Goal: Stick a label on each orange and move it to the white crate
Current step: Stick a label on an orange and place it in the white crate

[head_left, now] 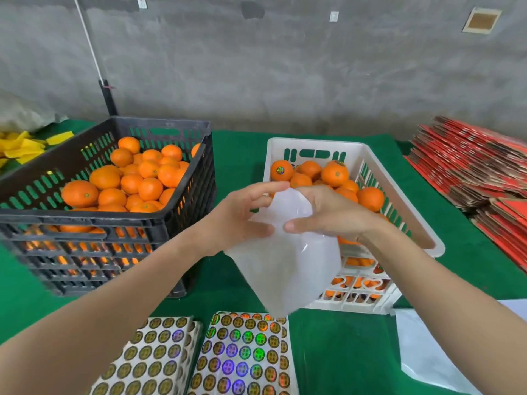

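Note:
A black crate [159,223] on the left is heaped with unlabelled oranges [134,181]. The white crate [313,145] on the right holds several oranges [335,174], one of them showing a round shiny label [280,170]. In front of the white crate, above the green table, my left hand [239,212] and my right hand [330,212] both grip a translucent white plastic sheet [285,266] that hangs down between them. Two sheets of round holographic labels [242,354] lie at the near edge. No orange is in either hand.
Flattened red cartons [479,166] are stacked at the right. Another white plastic sheet [427,354] lies at the near right. Yellow pieces [25,149] lie at the far left. A grey wall stands behind the green-covered table [236,289].

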`<control>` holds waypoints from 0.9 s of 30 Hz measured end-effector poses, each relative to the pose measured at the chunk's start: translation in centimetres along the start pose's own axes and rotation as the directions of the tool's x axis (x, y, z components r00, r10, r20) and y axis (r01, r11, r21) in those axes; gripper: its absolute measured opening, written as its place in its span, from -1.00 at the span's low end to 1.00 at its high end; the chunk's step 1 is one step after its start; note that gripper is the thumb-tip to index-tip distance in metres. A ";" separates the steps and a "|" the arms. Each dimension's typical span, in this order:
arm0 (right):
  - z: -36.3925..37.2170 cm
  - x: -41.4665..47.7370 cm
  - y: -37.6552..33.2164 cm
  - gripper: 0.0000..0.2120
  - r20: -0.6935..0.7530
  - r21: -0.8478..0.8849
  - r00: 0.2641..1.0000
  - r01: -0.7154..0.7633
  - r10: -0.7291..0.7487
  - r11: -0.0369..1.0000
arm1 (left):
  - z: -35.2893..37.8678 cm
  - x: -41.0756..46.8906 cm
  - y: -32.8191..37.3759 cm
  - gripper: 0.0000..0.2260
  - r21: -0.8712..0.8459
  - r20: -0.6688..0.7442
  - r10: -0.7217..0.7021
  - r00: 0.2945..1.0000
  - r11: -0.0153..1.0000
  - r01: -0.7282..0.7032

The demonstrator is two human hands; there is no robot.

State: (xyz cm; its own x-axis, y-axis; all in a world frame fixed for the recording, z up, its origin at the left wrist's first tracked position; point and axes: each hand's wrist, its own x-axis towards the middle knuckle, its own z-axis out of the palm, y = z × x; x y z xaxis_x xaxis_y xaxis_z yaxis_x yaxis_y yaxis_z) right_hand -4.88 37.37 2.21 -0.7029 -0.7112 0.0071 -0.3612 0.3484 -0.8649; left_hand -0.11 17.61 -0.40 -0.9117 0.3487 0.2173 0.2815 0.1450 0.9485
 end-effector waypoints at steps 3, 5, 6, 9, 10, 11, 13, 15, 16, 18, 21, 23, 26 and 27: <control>3.1 -0.6 -0.2 -0.79 0.028 -0.105 1.000 0.001 0.002 0.994 | -1.4 -2.2 -0.6 -0.36 0.064 -0.028 -0.036 0.999 0.997 0.038; 5.0 -0.9 0.5 -0.80 0.025 -0.238 1.000 0.012 -0.006 0.971 | -1.9 -4.2 -2.4 -0.60 0.037 -0.256 -0.088 0.963 0.994 0.101; 6.0 -1.1 1.1 -0.80 0.015 -0.273 1.000 0.006 -0.002 0.962 | -2.0 -5.4 -4.0 -0.73 0.031 -0.378 -0.143 0.915 0.985 0.167; 9.1 -1.7 3.6 -0.82 -0.062 -0.286 0.995 -0.095 0.081 0.953 | -0.3 -8.1 -10.1 -0.77 0.205 -0.368 -0.465 0.805 0.804 0.558; 10.2 -1.9 4.6 -0.82 -0.094 -0.261 0.987 -0.154 0.133 0.953 | 0.7 -8.7 -12.3 -0.75 0.380 -0.288 -0.594 0.751 0.649 0.659; 11.0 -2.1 5.6 -0.81 -0.127 -0.221 0.973 -0.215 0.190 0.951 | 1.7 -9.4 -14.0 -0.68 0.542 -0.248 -0.696 0.674 0.477 0.692; 12.5 -2.6 7.3 -0.78 -0.200 -0.147 0.936 -0.321 0.290 0.936 | 3.2 -10.6 -16.8 -0.41 0.715 -0.108 -0.746 0.658 0.401 0.572; 13.5 -3.4 9.0 -0.76 -0.262 -0.037 0.892 -0.389 0.367 0.920 | 4.0 -11.1 -18.4 -0.22 0.793 0.036 -0.681 0.731 0.464 0.393; 13.9 -3.9 9.8 -0.77 -0.283 0.035 0.868 -0.416 0.408 0.909 | 4.1 -11.2 -19.0 -0.19 0.830 0.059 -0.645 0.762 0.455 0.321; 14.4 -5.3 11.4 -0.79 -0.318 0.151 0.812 -0.467 0.490 0.871 | 4.4 -10.7 -19.3 -0.17 0.895 0.012 -0.602 0.799 0.362 0.260; 13.6 -8.0 13.9 -0.83 -0.401 0.276 0.680 -0.549 0.614 0.789 | 4.6 -9.5 -19.0 -0.15 0.920 -0.082 -0.548 0.833 0.280 0.275; 11.9 -10.2 15.7 -0.82 -0.486 0.323 0.538 -0.622 0.689 0.714 | 4.5 -9.0 -18.8 -0.19 0.925 -0.138 -0.486 0.863 0.250 0.288; 8.9 -13.2 18.1 -0.79 -0.586 0.328 0.380 -0.696 0.715 0.638 | 4.4 -8.4 -18.2 -0.34 0.911 -0.186 -0.450 0.873 0.254 0.325; 8.1 -13.9 18.7 -0.75 -0.612 0.312 0.348 -0.719 0.710 0.621 | 4.4 -8.2 -18.1 -0.42 0.905 -0.196 -0.443 0.875 0.262 0.336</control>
State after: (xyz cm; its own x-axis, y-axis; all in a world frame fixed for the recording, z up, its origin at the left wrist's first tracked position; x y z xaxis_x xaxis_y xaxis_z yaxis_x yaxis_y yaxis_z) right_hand 3.13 48.80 -18.16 -0.8761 0.3735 -0.3050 0.4723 0.5376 -0.6985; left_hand 3.60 16.22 -20.39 -0.9810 0.0592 -0.1846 0.0385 0.9928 0.1135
